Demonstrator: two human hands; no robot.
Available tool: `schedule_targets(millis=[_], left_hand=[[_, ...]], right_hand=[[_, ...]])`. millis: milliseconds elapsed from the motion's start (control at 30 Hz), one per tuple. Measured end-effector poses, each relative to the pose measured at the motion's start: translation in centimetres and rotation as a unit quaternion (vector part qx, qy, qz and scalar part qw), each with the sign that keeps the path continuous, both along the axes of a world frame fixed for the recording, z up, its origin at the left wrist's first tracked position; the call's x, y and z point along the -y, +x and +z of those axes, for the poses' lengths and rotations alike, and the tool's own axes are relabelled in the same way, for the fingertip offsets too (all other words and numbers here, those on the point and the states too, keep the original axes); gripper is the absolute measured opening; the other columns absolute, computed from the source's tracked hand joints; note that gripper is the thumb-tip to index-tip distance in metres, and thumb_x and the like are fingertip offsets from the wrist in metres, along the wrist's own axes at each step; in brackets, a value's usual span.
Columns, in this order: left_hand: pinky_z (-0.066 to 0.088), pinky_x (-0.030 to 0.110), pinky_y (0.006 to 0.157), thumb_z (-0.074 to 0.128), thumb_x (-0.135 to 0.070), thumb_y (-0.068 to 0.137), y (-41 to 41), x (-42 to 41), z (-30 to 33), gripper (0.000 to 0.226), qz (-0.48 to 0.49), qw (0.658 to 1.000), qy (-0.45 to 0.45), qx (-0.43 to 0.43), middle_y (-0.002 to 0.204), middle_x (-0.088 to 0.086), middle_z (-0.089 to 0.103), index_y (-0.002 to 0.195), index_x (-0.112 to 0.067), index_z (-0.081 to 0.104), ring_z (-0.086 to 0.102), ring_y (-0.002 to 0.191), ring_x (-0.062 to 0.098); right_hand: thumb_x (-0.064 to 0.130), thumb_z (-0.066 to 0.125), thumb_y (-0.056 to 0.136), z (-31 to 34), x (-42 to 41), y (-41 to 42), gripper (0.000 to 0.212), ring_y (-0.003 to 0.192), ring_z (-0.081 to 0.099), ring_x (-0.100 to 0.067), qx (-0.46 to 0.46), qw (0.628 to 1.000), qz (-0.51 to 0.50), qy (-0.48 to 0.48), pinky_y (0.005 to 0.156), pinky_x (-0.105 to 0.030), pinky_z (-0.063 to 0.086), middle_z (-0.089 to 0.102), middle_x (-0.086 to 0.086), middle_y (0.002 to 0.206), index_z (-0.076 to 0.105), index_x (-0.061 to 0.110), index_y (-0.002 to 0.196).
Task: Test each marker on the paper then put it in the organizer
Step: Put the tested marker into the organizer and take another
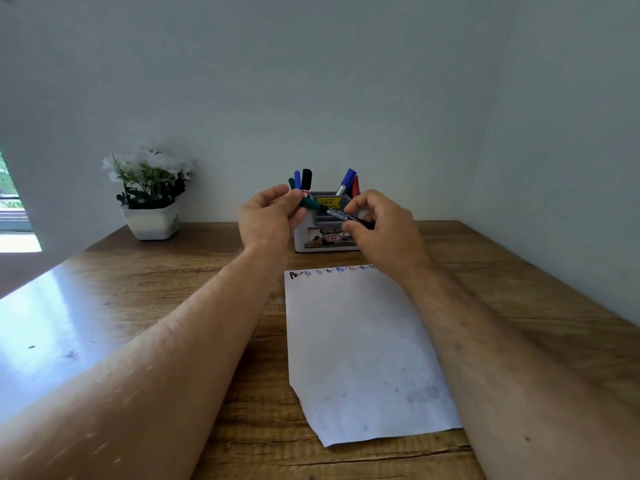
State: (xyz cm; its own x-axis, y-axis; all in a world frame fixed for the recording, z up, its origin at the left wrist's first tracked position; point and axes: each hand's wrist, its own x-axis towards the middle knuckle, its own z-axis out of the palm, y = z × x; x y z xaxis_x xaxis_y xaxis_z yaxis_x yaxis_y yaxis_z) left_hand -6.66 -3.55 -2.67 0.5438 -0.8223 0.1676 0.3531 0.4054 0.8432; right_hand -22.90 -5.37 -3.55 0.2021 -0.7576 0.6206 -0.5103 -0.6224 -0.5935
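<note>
Both hands are raised in front of the white organizer (327, 244) at the back of the desk. My left hand (268, 216) pinches the dark green cap (310, 203) of a marker. My right hand (381, 223) grips the marker's barrel (341, 214), which shows white and dark print. Whether the cap is seated on the barrel cannot be told. The organizer holds several markers with blue, black, green and red caps (348, 178). A white sheet of paper (367, 348) lies on the desk below the hands, with a row of small coloured scribbles (332, 270) along its far edge.
A white pot with white flowers (152, 195) stands at the back left of the wooden desk (207, 278). A pale wall runs behind and along the right side. Glare covers the desk's left part. My forearms stretch across the foreground.
</note>
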Motion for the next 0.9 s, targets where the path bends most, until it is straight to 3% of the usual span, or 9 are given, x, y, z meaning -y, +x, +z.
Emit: schedule_targets(millis=[100,267,500,700,900], left_hand=[[0.060,0.023,0.072,0.072,-0.004,0.086,0.0,0.0,-0.1,0.013,-0.001,1.000,0.004,0.010,0.088,0.003,0.074,0.098,-0.010,0.069,0.074,0.085,0.014],[0.061,0.023,0.065,0.071,-0.007,0.087,0.1,0.0,-0.1,0.009,-0.021,1.000,0.005,0.004,0.090,0.007,0.076,0.095,-0.011,0.071,0.074,0.079,0.015],[0.060,0.022,0.063,0.069,-0.007,0.089,0.2,-0.1,0.2,0.008,-0.038,0.998,-0.010,0.042,0.096,0.013,0.075,0.096,-0.011,0.069,0.072,0.075,0.016],[0.059,0.023,0.066,0.067,-0.003,0.090,0.7,0.0,0.5,0.009,-0.047,0.995,-0.049,0.075,0.091,0.010,0.073,0.092,-0.011,0.069,0.072,0.076,0.016],[0.059,0.025,0.069,0.067,-0.002,0.089,0.5,0.3,0.5,0.011,-0.066,0.993,-0.068,0.070,0.094,0.010,0.072,0.090,-0.012,0.068,0.072,0.082,0.020]], right_hand=[[0.021,0.068,0.091,-0.1,0.0,0.2,0.012,0.056,0.051,0.013,-0.002,1.000,-0.004,-0.008,0.049,-0.001,0.035,0.056,0.016,0.075,0.061,0.022,0.100],[0.025,0.062,0.094,-0.1,0.0,0.3,0.011,0.056,0.053,-0.001,-0.017,1.000,-0.009,-0.005,0.046,-0.008,0.033,0.064,0.007,0.083,0.055,0.024,0.102],[0.024,0.055,0.099,0.1,-0.4,0.4,0.005,0.062,0.054,-0.004,-0.006,1.000,0.003,0.028,0.043,-0.007,0.034,0.057,0.011,0.080,0.053,0.020,0.100],[0.026,0.054,0.099,0.6,-0.6,0.5,0.006,0.067,0.054,-0.007,0.000,1.000,-0.002,0.028,0.054,-0.021,0.037,0.059,0.008,0.082,0.053,0.021,0.096],[0.023,0.052,0.100,1.1,-0.8,0.0,0.006,0.062,0.053,-0.002,0.021,0.999,0.003,0.049,0.044,-0.005,0.034,0.055,0.007,0.082,0.054,0.018,0.097]])
